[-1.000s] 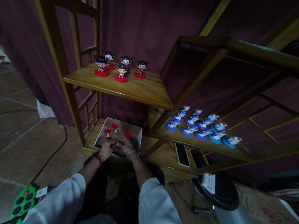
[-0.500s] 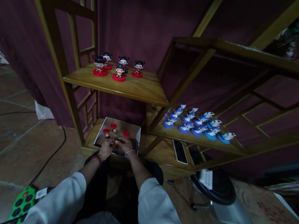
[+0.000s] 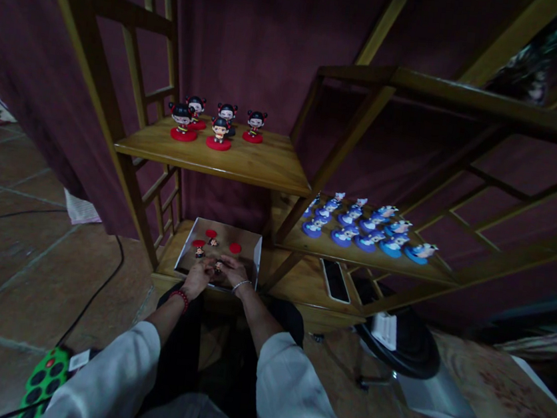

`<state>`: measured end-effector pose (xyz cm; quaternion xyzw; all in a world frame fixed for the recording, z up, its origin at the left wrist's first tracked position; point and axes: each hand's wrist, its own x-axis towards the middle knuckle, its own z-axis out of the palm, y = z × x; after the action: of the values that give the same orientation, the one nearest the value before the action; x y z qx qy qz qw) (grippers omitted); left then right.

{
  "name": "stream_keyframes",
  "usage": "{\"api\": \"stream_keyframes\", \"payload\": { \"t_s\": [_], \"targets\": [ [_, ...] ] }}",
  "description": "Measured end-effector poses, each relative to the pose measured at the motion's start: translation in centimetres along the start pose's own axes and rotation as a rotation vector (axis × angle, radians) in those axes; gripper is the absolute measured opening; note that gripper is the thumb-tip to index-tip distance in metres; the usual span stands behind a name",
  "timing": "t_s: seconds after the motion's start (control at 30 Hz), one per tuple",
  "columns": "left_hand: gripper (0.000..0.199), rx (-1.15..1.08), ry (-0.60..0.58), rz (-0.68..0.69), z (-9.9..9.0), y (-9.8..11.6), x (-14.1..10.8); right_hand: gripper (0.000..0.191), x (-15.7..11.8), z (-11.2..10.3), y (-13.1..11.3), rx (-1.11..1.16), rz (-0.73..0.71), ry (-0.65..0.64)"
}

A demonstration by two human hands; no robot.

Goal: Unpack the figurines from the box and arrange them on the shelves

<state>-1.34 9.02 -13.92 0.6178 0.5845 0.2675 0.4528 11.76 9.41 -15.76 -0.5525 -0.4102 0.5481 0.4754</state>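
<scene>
A small black-haired figurine (image 3: 218,266) is held between my two hands over the near side of a shallow box (image 3: 250,267). My left hand (image 3: 197,279) is closed at its left side, and my right hand (image 3: 234,272) pinches it from the right. My fingers partly cover it, so its lower part is hard to see. Inside the box lie two more small figurines, one nearer (image 3: 199,252) and one farther back (image 3: 213,242). Red round bases lie near them: one at the back (image 3: 211,233), one at the left (image 3: 198,244) and one at the right (image 3: 235,248).
Above the box, a wooden shelf (image 3: 264,160) carries several black-haired figurines on red bases (image 3: 219,135). Several blue and purple figurines (image 3: 368,239) stand on the right shelf. Below them lies a phone (image 3: 335,281). A green power strip (image 3: 45,380) rests on the floor at lower left.
The figurine between my hands has turned slightly, showing more dark hair. My hands stay in nearly the same place over the box. The view has shifted a little.
</scene>
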Motion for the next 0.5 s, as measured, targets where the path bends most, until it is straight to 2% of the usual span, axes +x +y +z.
{"api": "stream_keyframes", "payload": {
  "t_s": [0.27, 0.5],
  "targets": [
    [0.039, -0.176, 0.011, -0.04, 0.9, -1.2, 0.8, 0.046, -0.4, 0.2, -0.1, 0.15, 0.029, 0.011],
    [0.037, -0.155, 0.034, -0.032, 1.1, -1.6, 0.9, 0.041, -0.3, 0.2, 0.0, 0.086, 0.04, 0.061]
  ]
}}
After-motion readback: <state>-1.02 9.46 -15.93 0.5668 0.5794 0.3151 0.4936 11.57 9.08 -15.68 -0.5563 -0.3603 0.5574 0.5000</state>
